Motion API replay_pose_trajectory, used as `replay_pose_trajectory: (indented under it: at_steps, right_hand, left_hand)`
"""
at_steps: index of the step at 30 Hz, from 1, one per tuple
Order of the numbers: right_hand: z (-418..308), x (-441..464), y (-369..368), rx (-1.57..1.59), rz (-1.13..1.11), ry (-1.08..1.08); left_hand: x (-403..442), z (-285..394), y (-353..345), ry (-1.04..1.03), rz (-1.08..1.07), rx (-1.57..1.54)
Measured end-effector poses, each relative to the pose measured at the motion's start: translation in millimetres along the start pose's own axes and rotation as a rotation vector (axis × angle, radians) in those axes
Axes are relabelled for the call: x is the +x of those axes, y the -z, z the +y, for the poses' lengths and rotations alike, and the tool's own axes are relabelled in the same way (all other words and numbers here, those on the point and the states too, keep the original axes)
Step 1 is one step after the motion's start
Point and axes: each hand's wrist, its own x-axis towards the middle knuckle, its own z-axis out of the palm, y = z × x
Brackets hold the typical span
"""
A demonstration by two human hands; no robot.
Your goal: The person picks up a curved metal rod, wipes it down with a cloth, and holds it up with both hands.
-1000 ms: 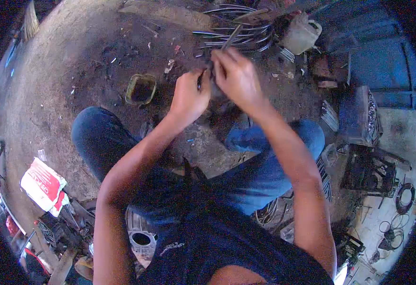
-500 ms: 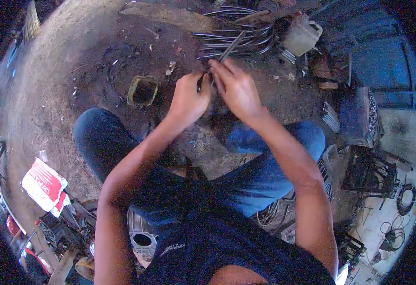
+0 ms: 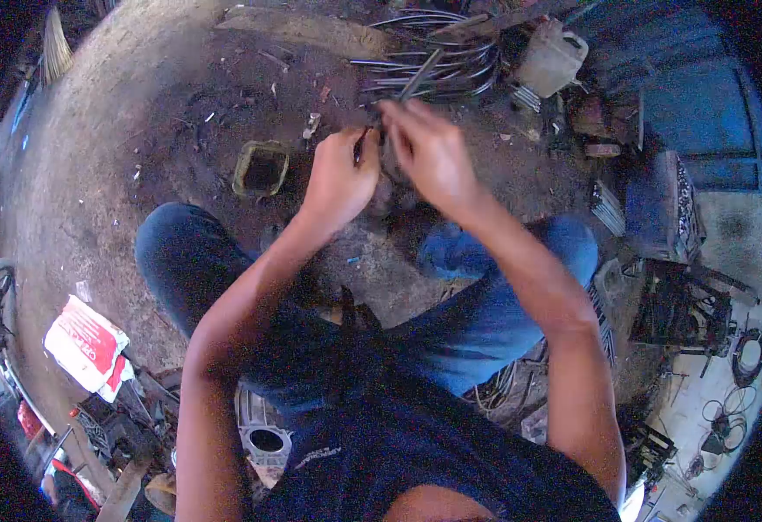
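My left hand (image 3: 339, 178) is closed, thumb and fingers pressed together, with something small and dark in the grip that I cannot make out. Close beside it, my right hand (image 3: 437, 161) is blurred by motion. Its fingers are bent round a slim grey metal bar (image 3: 421, 76), whose far end sticks out up and to the right. Where the two hands meet, the near end of the bar is hidden. Below and left of my left hand, an open square container (image 3: 238, 171) with a dark inside sits on the dirty floor.
Bent metal rods (image 3: 477, 83) lie beyond the hands beside a wooden plank (image 3: 311, 30). A pale jerrycan (image 3: 551, 61) stands to their right. A red and white bag (image 3: 85, 344) lies at left, and a dark metal frame (image 3: 677, 304) at right.
My right hand and the metal bar have shifted slightly up and left. The left hand has moved a little left and stays closed.
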Motion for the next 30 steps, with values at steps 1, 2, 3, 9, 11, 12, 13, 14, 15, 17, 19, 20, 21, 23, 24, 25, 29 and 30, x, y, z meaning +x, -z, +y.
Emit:
replay_pose_trajectory:
  at_steps: [1, 2, 3, 9, 11, 12, 13, 14, 15, 17, 19, 20, 21, 23, 24, 25, 29, 30]
  right_hand:
    - [-9, -5, 1, 0.085, -0.006, 0.045]
    - [-4, 5, 5, 0.087, -0.008, -0.011]
    - [9, 16, 11, 0.090, -0.016, -0.073]
    - [-6, -7, -1, 0.063, 0.064, 0.036]
    - [14, 6, -1, 0.033, 0.132, 0.097]
    - [26, 20, 4, 0.015, 0.167, 0.023]
    - [36, 35, 10, -0.008, 0.208, -0.037]
    - [39, 36, 9, -0.055, 0.240, -0.039]
    - [29, 27, 5, -0.059, 0.250, -0.032]
    - [-3, -3, -6, -0.008, 0.145, 0.017]
    - [5, 6, -5, -0.016, 0.140, 0.032]
    - [20, 22, 1, -0.079, 0.186, -0.058]
    - [34, 36, 4, -0.146, 0.238, -0.134]
    - [30, 34, 1, -0.145, 0.309, -0.102]
    - [8, 18, -3, -0.144, 0.248, -0.088]
    - [-6, 5, -6, -0.144, 0.183, -0.080]
    - [29, 36, 5, -0.103, 0.204, -0.193]
    - [26, 41, 10, -0.117, 0.175, -0.296]
  left_hand:
    - [2, 0, 1, -0.002, -0.001, 0.005]
    - [1, 1, 0, 0.011, -0.016, 0.036]
    - [-5, 1, 0, 0.032, -0.035, 0.065]
    - [1, -2, -2, 0.004, 0.016, -0.021]
    - [1, 0, -2, 0.010, 0.011, -0.061]
    - [-3, 1, -2, 0.017, 0.011, -0.107]
    - [-5, 1, -4, 0.019, 0.013, -0.111]
    - [-7, 2, -4, 0.036, -0.006, -0.122]
    - [-3, 3, -2, 0.044, -0.025, -0.130]
    - [-1, 1, 0, 0.021, -0.011, -0.083]
    - [-4, -3, -1, 0.016, -0.017, -0.036]
    - [-5, 2, 0, 0.094, -0.058, -0.064]
    - [-4, 5, 1, 0.162, -0.087, -0.094]
    - [-7, 4, -2, 0.114, -0.041, -0.128]
    - [-6, 4, -1, 0.065, -0.001, -0.157]
    - [-6, 6, 2, 0.061, -0.003, -0.155]
    - [-13, 6, 2, 0.145, -0.080, -0.056]
    - [-11, 7, 2, 0.139, -0.105, -0.143]
